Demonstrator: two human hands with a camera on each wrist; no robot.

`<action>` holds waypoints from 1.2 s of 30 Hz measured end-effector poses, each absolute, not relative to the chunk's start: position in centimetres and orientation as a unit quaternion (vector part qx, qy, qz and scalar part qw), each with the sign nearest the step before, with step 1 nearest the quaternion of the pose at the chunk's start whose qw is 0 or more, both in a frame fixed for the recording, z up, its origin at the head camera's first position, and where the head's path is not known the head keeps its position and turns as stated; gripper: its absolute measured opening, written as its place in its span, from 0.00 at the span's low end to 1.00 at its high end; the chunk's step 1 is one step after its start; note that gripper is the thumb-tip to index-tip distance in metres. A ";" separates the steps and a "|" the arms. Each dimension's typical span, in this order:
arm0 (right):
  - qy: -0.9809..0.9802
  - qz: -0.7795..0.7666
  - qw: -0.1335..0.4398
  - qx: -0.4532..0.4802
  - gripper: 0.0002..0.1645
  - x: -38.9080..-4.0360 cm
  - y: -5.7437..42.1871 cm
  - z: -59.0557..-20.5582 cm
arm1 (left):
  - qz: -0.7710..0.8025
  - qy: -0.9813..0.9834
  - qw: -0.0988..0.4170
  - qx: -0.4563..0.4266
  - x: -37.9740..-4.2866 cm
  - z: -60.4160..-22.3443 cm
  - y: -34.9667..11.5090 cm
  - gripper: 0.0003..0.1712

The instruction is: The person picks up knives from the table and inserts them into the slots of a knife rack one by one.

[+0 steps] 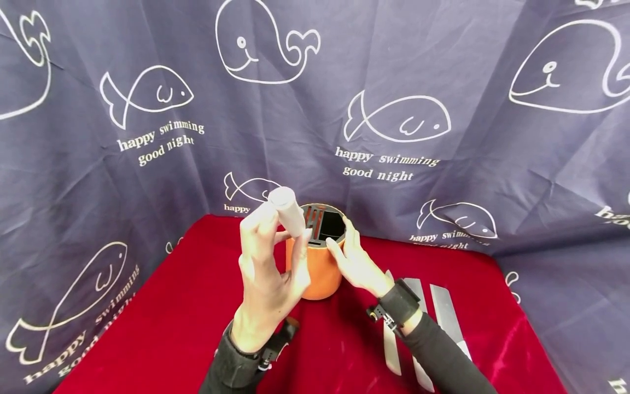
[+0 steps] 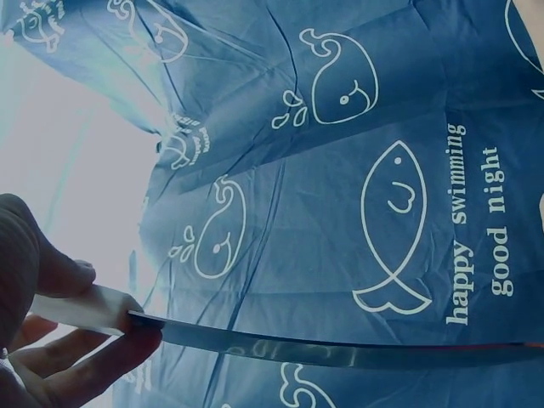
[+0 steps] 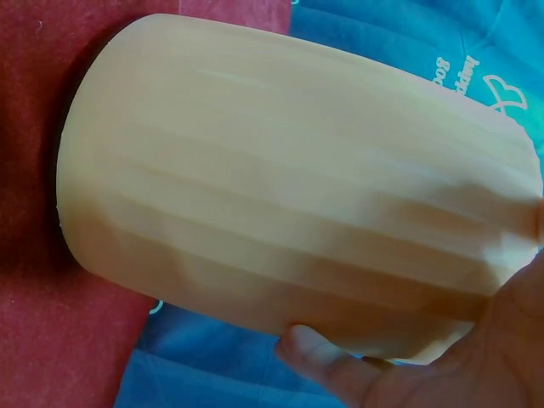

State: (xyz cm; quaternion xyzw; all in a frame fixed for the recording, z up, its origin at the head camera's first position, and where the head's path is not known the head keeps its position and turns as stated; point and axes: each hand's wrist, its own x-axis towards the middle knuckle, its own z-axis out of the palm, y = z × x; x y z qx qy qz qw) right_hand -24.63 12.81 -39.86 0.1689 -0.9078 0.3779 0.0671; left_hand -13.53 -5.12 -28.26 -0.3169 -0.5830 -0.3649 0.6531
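Observation:
My left hand point(image 1: 268, 268) is raised to the left of an orange knife block point(image 1: 320, 273), pinching the white handle point(image 1: 287, 212) of a knife between thumb and fingers. In the left wrist view the knife's long thin blade point(image 2: 289, 349) runs out to the right, seen nearly edge-on. My right hand point(image 1: 359, 262) grips the block's right side near the top, its thumb by the front rim. The block stands upright; its dark top point(image 1: 315, 216) has narrow slots and a wider black opening. From the right wrist, the block's ribbed side point(image 3: 280, 178) fills most of the view.
Several flat knives lie on the red tablecloth point(image 1: 167, 328) to the right, including a broad blade point(image 1: 447, 309) and a narrow one point(image 1: 392, 345), partly behind my right forearm. A blue-grey curtain point(image 1: 394, 65) with whale and fish drawings surrounds the table.

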 end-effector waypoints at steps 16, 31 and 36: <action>-0.903 0.389 0.075 0.166 0.47 -24.3 12.5 -40.0 | -0.409 -0.617 0.606 -0.290 -15.9 -27.9 -5.2 0.34; -0.903 0.389 0.076 0.165 0.48 -24.4 12.5 -40.0 | -0.421 -0.614 0.606 -0.278 -18.8 -28.7 -5.1 0.35; -0.902 0.390 0.080 0.170 0.48 -24.4 12.5 -40.0 | -0.422 -0.617 0.604 -0.277 -19.5 -29.1 -5.0 0.35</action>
